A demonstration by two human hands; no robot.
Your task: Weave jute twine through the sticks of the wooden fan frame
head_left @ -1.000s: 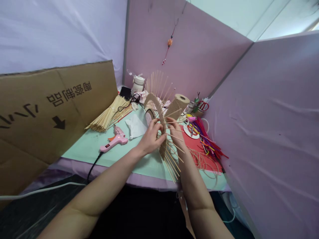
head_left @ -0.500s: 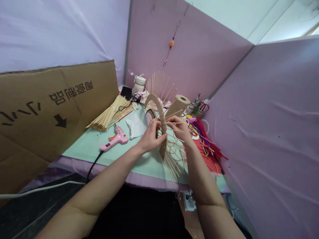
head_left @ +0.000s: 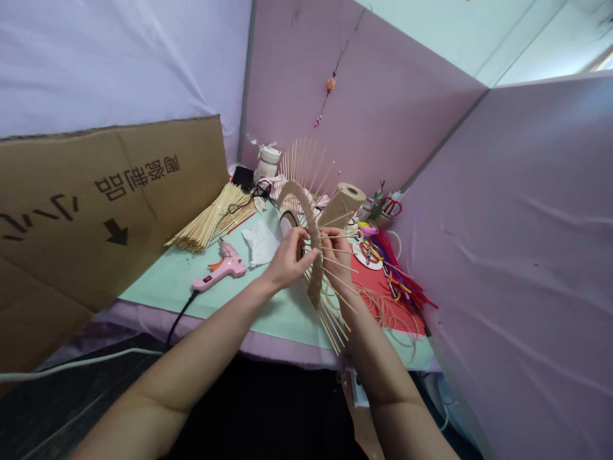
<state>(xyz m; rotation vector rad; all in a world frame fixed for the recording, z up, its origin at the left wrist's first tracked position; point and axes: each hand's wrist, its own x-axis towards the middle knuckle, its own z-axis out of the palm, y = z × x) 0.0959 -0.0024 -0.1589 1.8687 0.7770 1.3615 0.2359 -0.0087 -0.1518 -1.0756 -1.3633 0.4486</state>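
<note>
A round disc wrapped in tan twine (head_left: 309, 223), with thin bamboo sticks radiating from its rim, stands on edge above the table. My left hand (head_left: 286, 263) grips the disc's near rim with curled fingers. My right hand (head_left: 336, 254) is on the far side among the sticks, fingers pinched around a strand of twine. Loose twine (head_left: 387, 313) trails down to the red sheet.
On the mint-green table (head_left: 186, 281) lie a pink glue gun (head_left: 221, 269) with a black cord, a bundle of bamboo sticks (head_left: 211, 218), a white cloth (head_left: 261, 246), a twine spool (head_left: 343, 203) and coloured pipe cleaners (head_left: 397, 271). A cardboard sheet (head_left: 96, 204) leans at left; purple walls stand at right.
My right hand moved back in among the sticks near the disc's rim. The loose twine dropped onto the red sheet again. My left hand kept its grip.
</note>
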